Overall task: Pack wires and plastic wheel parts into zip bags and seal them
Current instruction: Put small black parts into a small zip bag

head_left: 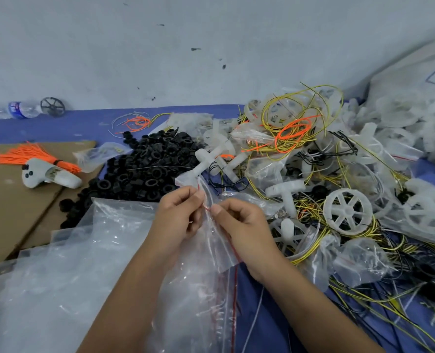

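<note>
Both my hands hold a clear zip bag [211, 240] with a red seal line at the centre of the view. My left hand [179, 215] pinches the bag's mouth from the left, and my right hand [239, 222] pinches the opposite lip from the right. Whether anything is inside the bag cannot be seen. Just right of my hands lies a white spoked plastic wheel [348, 211] on a tangle of yellow wires [310, 207]. More white wheel parts [286, 192] and orange wires [294, 132] are heaped behind, some in filled bags.
A pile of black plastic rings [145, 169] lies behind my left hand. A stack of empty clear bags [58, 263] covers the lower left. Flat cardboard [12, 205] carries a bundle of orange ties [30, 155] and a white handheld device [48, 174]. A water bottle [20, 110] rests by the wall.
</note>
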